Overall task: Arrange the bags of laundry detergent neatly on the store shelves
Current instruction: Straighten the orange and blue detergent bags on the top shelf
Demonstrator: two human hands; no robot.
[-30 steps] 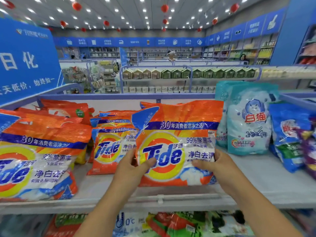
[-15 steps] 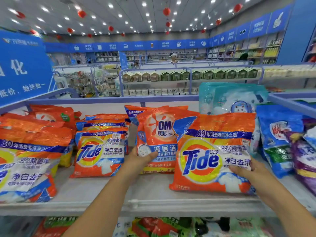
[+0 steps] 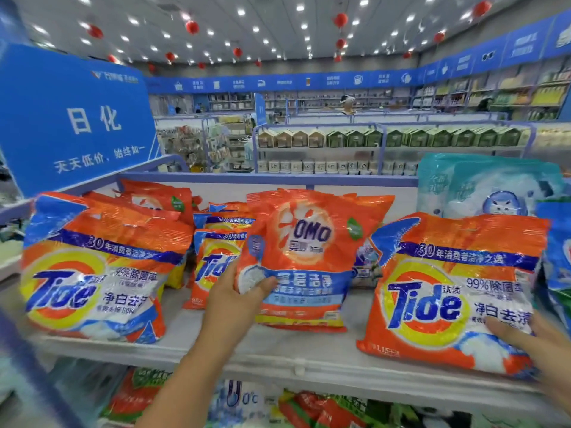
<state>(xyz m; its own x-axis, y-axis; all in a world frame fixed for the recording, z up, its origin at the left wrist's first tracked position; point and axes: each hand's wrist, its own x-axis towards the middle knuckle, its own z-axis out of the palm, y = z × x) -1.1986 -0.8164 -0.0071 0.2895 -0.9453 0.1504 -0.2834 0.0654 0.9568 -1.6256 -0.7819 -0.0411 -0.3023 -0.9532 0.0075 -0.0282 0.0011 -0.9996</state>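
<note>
Looking at the shelf (image 3: 309, 370) first, it runs across the whole lower half of the frame, and the bags stand on it in a loose row. Far left we've got a big Tide bag (image 3: 99, 273), then a smaller Tide bag (image 3: 213, 267) set further back. Lower right sits another big Tide bag (image 3: 454, 291), leaning back, long side running left-right. Our right hand (image 3: 537, 344) lies on its lower right corner, fingers fairly straight, more pressing than gripping as far as we can tell. Dead centre is the OMO bag (image 3: 304, 257), upright with its long axis vertical. Our left hand (image 3: 238, 299) grips its lower left corner, thumb across the front. So the OMO bag sits between our hands, left hand clearly nearer, and probably that's the one that shifts it.
</note>
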